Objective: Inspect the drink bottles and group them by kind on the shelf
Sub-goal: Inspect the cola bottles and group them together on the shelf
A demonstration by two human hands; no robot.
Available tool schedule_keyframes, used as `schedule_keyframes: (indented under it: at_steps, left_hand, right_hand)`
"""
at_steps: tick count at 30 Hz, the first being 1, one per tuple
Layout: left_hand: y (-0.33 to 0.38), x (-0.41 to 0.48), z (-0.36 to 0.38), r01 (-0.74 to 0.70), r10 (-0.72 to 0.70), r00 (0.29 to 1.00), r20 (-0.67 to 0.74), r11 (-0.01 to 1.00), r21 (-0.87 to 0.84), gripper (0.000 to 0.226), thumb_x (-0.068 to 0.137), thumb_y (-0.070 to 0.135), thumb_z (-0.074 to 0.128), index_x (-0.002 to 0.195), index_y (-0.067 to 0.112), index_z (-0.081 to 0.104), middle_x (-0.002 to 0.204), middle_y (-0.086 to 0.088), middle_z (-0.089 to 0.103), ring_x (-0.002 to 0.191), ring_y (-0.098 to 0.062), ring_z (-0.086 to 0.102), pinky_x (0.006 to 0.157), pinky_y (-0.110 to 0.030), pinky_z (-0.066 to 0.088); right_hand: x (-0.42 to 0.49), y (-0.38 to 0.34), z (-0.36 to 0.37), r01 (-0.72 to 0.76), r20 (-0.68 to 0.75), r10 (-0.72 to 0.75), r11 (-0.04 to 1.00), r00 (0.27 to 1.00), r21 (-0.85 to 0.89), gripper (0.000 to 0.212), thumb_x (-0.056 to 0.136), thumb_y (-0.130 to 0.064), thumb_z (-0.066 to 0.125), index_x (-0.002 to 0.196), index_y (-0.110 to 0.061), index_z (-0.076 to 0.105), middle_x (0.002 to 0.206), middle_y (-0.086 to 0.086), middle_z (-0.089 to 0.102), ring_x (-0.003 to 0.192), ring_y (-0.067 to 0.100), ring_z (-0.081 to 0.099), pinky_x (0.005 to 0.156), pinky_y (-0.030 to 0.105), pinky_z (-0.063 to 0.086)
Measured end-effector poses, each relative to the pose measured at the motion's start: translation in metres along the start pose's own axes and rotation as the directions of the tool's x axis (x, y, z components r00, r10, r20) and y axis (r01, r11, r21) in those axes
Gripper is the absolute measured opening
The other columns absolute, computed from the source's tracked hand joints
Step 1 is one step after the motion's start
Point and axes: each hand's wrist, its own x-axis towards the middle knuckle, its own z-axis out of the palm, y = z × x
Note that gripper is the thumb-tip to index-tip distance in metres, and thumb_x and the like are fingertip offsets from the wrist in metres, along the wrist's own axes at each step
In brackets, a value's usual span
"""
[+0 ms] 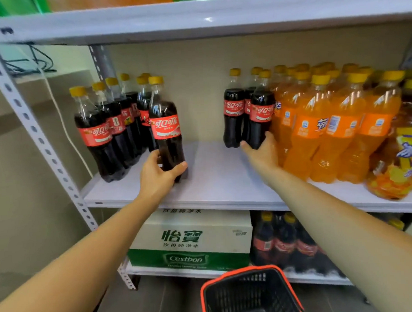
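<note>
left hand (160,173) grips a cola bottle (166,131) by the left group; right hand (262,154) holds another cola (261,116) beside the orange sodas (334,125) on the shelf (219,178).

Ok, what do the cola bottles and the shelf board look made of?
Cola bottles: likely clear glossy plastic, given see-through necks and bright highlights. Shelf board: smooth, white, faintly sheened; laminate or painted metal, cannot tell which.

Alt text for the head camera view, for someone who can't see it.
On a white shelf, the left hand grips the front cola bottle of the left group, and the right hand grips the right cola bottle beside the orange soda bottles. A black basket sits below.
</note>
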Motion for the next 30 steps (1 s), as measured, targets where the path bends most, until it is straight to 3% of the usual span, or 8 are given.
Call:
schedule_keyframes:
  at_steps: [5,7,12,14,18,24,30]
  left_hand:
    - [-0.026,0.047,-0.015,0.016,0.002,0.994,-0.113,0.988,0.156,0.063,0.080,0.040,0.084,0.134,0.022,0.056,0.122,0.002,0.069,0.111,-0.024,0.066,0.093,-0.051,0.055]
    - [-0.034,0.059,-0.020,0.024,0.002,0.991,-0.135,0.981,0.195,0.065,0.080,0.042,0.084,0.135,0.024,0.055,0.124,0.003,0.069,0.114,-0.025,0.065,0.096,-0.051,0.053]
    - [-0.041,0.082,-0.023,-0.020,0.035,0.996,-0.086,0.985,0.170,0.075,0.082,0.022,0.085,0.144,0.017,0.044,0.135,-0.005,0.060,0.122,-0.026,0.058,0.102,-0.046,0.051]
    - [-0.041,0.087,-0.023,-0.017,0.029,0.997,-0.075,0.987,0.163,0.075,0.083,0.019,0.085,0.143,0.015,0.040,0.136,-0.006,0.058,0.123,-0.028,0.057,0.102,-0.046,0.051]
    - [-0.045,0.088,-0.023,-0.022,0.034,0.997,-0.062,0.982,0.187,0.073,0.087,0.019,0.081,0.144,0.011,0.036,0.140,-0.011,0.056,0.124,-0.029,0.055,0.101,-0.042,0.049]
    - [-0.047,0.086,-0.024,0.057,-0.031,0.989,-0.146,0.983,0.177,0.068,0.089,0.027,0.078,0.140,0.010,0.037,0.134,-0.012,0.059,0.121,-0.035,0.058,0.101,-0.051,0.051]
    - [-0.043,0.078,-0.024,0.056,-0.021,0.988,-0.150,0.971,0.231,0.069,0.088,0.028,0.080,0.143,0.015,0.042,0.132,-0.010,0.063,0.119,-0.034,0.061,0.098,-0.044,0.050]
  right_hand:
    - [0.029,0.009,0.022,-0.034,-0.118,0.034,0.999,0.992,0.005,0.091,0.088,-0.030,0.079,0.156,-0.006,0.024,0.162,0.012,0.035,0.149,0.033,0.034,0.122,0.049,0.029]
    - [0.035,0.012,0.027,-0.064,-0.162,0.051,0.995,0.986,-0.079,0.091,0.088,-0.031,0.079,0.156,-0.005,0.025,0.161,0.016,0.034,0.149,0.035,0.031,0.123,0.049,0.027]
    - [0.040,0.001,0.031,-0.162,-0.219,0.108,0.955,0.970,-0.248,0.072,0.087,-0.033,0.079,0.141,-0.004,0.042,0.148,0.023,0.040,0.142,0.042,0.033,0.114,0.049,0.031]
    - [0.037,-0.002,0.033,-0.158,-0.185,0.117,0.963,0.976,-0.220,0.072,0.087,-0.035,0.079,0.141,-0.006,0.041,0.147,0.022,0.042,0.140,0.042,0.037,0.112,0.051,0.035]
    - [0.024,0.001,0.031,-0.015,-0.071,0.015,1.000,0.997,0.005,0.062,0.090,-0.024,0.078,0.140,-0.007,0.045,0.146,0.014,0.055,0.134,0.035,0.053,0.109,0.046,0.044]
    - [0.004,0.002,0.021,0.080,0.102,-0.085,0.995,0.991,0.055,0.057,0.090,-0.022,0.078,0.138,-0.010,0.049,0.141,0.008,0.061,0.128,0.029,0.058,0.098,0.037,0.047]
    - [-0.013,0.004,0.015,0.110,0.228,-0.140,0.985,0.964,0.136,0.055,0.088,-0.019,0.080,0.135,-0.010,0.055,0.134,0.004,0.064,0.119,0.020,0.059,0.098,0.037,0.049]
